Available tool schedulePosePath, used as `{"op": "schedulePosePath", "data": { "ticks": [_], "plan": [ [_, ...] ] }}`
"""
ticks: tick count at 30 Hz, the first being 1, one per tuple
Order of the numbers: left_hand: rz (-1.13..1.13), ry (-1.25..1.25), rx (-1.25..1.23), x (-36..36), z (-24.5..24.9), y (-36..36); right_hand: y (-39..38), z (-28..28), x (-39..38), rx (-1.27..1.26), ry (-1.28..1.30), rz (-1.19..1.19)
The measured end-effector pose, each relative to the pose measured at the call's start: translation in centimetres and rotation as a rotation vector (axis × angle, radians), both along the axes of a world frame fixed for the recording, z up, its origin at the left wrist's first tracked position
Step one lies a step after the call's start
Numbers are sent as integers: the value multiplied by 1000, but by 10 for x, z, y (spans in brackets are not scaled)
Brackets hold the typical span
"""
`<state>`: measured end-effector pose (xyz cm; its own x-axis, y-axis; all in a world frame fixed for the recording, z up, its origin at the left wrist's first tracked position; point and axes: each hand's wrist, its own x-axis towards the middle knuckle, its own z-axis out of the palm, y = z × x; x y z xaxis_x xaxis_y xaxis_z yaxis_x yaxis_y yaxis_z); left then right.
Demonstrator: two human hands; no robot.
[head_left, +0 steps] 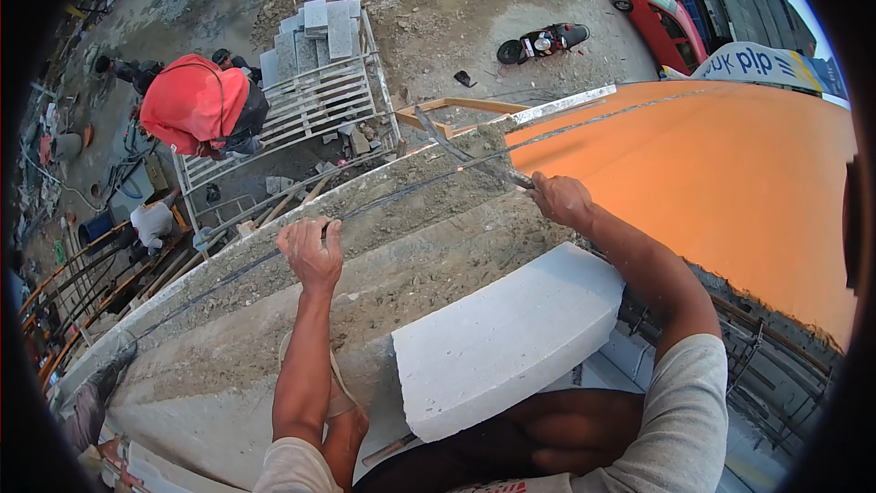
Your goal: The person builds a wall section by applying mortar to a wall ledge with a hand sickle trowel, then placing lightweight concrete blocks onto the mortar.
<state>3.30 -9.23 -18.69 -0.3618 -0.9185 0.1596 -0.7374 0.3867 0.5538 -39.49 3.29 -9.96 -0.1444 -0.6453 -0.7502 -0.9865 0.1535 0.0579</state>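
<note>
My right hand (558,199) is closed round the end of a long, narrow grey metal bar (465,158) with a bend in it. The bar points away to the upper left, over the rough concrete ledge. My left hand (310,251) is above the ledge with its fingers curled in; a small dark bit shows by the thumb, and I cannot tell what it is. A thin dark line (392,196) runs lengthwise along the ledge, passing near both hands. Close to my body, a white block (511,338) lies below my right forearm.
Beyond the ledge (438,246) the ground drops well below. Down there are a person in red (196,105), a slatted metal rack (315,100) with stacked blocks, a motorcycle (543,41) and a red car (657,18). An orange surface (693,192) rises at right, with rebar (748,347) below.
</note>
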Motion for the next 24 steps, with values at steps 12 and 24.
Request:
{"op": "schedulePosePath", "data": {
  "ticks": [12, 24],
  "plan": [
    [2, 26, 19, 0, 0, -2, -9, 8, 11, 28, 14, 24],
    [-14, 6, 15, 0, 1, 0, -4, 8, -7, 104, 57, 144]
  ]
}}
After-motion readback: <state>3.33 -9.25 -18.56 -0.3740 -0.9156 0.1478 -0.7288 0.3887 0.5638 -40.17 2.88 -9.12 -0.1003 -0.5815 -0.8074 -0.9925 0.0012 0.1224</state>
